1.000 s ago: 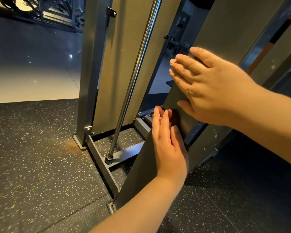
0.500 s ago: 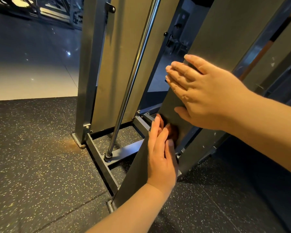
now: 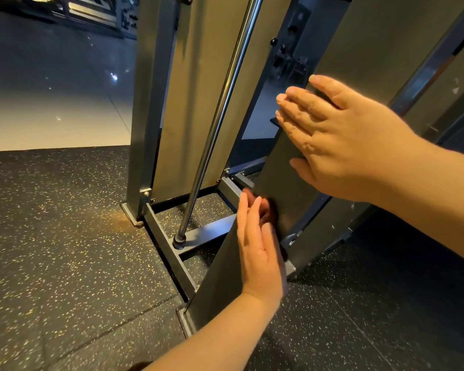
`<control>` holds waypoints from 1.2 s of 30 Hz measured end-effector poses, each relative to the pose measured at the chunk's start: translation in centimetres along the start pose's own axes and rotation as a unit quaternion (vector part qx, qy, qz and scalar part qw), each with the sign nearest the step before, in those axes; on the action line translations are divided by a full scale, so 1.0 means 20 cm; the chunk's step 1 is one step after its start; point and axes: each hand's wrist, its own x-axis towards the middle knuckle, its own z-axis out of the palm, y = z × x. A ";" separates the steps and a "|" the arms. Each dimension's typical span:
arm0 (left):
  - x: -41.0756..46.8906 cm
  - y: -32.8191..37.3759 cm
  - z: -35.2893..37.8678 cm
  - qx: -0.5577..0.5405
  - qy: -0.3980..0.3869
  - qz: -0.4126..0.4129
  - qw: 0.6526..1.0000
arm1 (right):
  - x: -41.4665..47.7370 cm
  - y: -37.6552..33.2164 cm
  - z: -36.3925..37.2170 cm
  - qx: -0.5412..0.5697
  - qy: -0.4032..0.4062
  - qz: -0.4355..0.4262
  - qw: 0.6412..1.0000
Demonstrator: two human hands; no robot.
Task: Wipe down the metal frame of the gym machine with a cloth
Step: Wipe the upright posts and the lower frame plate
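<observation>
The gym machine's metal frame has a slanted grey upright running from the floor up to the right. My left hand lies flat against its lower part, fingers together and pointing up. A reddish reflection of the fingertips shows in the metal. My right hand presses flat on the same upright higher up, fingers pointing left. No cloth shows in either hand.
A chrome guide rod stands left of the upright and meets the base crossbar. A second grey post and a metal panel stand farther left. Speckled rubber flooring surrounds the base; glossy floor lies beyond.
My left hand has slid a little down the upright. My right hand stays in about the same place on it.
</observation>
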 end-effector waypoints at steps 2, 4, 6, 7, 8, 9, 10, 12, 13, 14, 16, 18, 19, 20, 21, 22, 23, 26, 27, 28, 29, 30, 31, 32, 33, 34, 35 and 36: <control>-0.03 -0.06 -0.05 0.013 0.057 -0.138 0.989 | 0.00 -0.04 0.00 -0.010 -0.010 0.001 1.000; 0.01 -0.07 -0.06 0.016 0.114 -0.233 0.966 | 0.00 -0.09 -0.01 -0.006 -0.015 -0.006 1.000; 0.06 0.01 -0.03 -0.015 0.108 -0.253 0.961 | 0.00 -0.15 -0.01 -0.003 -0.026 -0.017 1.000; 0.06 0.05 0.00 -0.043 0.094 -0.234 0.967 | 0.00 -0.17 -0.01 0.005 -0.025 -0.022 0.999; 0.06 0.09 0.03 -0.086 0.076 -0.209 0.971 | 0.00 -0.19 -0.01 0.008 -0.023 -0.023 0.999; 0.05 0.13 0.04 -0.133 0.056 -0.183 0.972 | 0.01 -0.20 0.00 0.007 -0.019 -0.023 1.000; 0.05 0.13 0.05 -0.157 0.040 -0.158 0.974 | 0.01 -0.22 0.00 0.007 -0.017 -0.022 1.000; 0.02 0.10 0.01 -0.127 0.023 -0.112 0.985 | 0.02 -0.24 0.00 0.009 -0.021 -0.021 1.000; 0.00 0.05 -0.02 -0.091 0.018 -0.097 0.991 | 0.02 -0.26 0.00 0.008 -0.022 -0.022 0.999; -0.02 -0.01 -0.05 -0.057 0.019 -0.097 0.994 | 0.02 -0.27 0.00 0.006 -0.021 -0.024 0.999; -0.06 -0.14 -0.11 -0.006 0.062 -0.171 0.983 | 0.01 -0.29 -0.01 0.012 -0.020 -0.026 0.999; -0.07 -0.21 -0.14 0.023 0.111 -0.271 0.956 | 0.02 -0.31 -0.01 0.011 -0.019 -0.026 0.999; -0.06 -0.21 -0.14 0.023 0.123 -0.300 0.946 | 0.03 -0.32 -0.01 0.009 -0.017 -0.027 0.999; -0.03 -0.18 -0.14 0.017 0.126 -0.313 0.941 | 0.03 -0.33 -0.01 0.007 -0.018 -0.028 0.999; 0.00 -0.13 -0.11 0.005 0.128 -0.318 0.939 | 0.03 -0.34 -0.01 0.007 -0.021 -0.030 0.999; 0.02 -0.08 -0.08 -0.006 0.120 -0.308 0.944 | 0.03 -0.34 -0.01 0.008 -0.025 -0.032 0.999; 0.03 -0.04 -0.05 -0.035 0.105 -0.291 0.950 | 0.04 -0.35 -0.01 0.006 -0.027 -0.034 0.999; 0.04 0.03 0.00 -0.147 0.048 -0.217 0.964 | 0.04 -0.37 0.01 -0.011 -0.030 -0.041 0.999; 0.03 0.01 -0.02 -0.126 0.035 -0.183 0.974 | 0.04 -0.37 0.01 -0.015 -0.036 -0.041 0.998; 0.01 0.00 -0.05 -0.108 0.023 -0.166 0.980 | 0.04 -0.37 0.00 -0.018 -0.038 -0.041 0.998; -0.02 -0.06 -0.07 -0.076 0.020 -0.153 0.985 | 0.04 -0.38 0.00 -0.020 -0.040 -0.039 0.998; -0.05 -0.11 -0.11 -0.041 0.028 -0.143 0.988 | 0.04 -0.38 -0.01 -0.019 -0.041 -0.036 0.998; -0.08 -0.18 -0.14 -0.012 0.043 -0.149 0.988 | 0.04 -0.39 0.00 -0.017 -0.042 -0.033 0.998; -0.11 -0.24 -0.17 0.003 0.068 -0.179 0.982 | 0.05 -0.40 0.00 -0.017 -0.043 -0.032 0.998; -0.12 -0.32 -0.19 0.015 0.097 -0.231 0.968 | 0.05 -0.41 0.00 -0.019 -0.041 -0.032 0.998; -0.12 -0.39 -0.21 0.020 0.125 -0.292 0.948 | 0.05 -0.43 0.00 -0.019 -0.041 -0.033 0.998; -0.11 -0.43 -0.22 0.021 0.150 -0.333 0.931 | 0.05 -0.44 0.00 -0.017 -0.041 -0.033 0.998; -0.09 -0.46 -0.22 0.013 0.170 -0.357 0.918 | 0.05 -0.45 -0.01 -0.015 -0.042 -0.033 0.998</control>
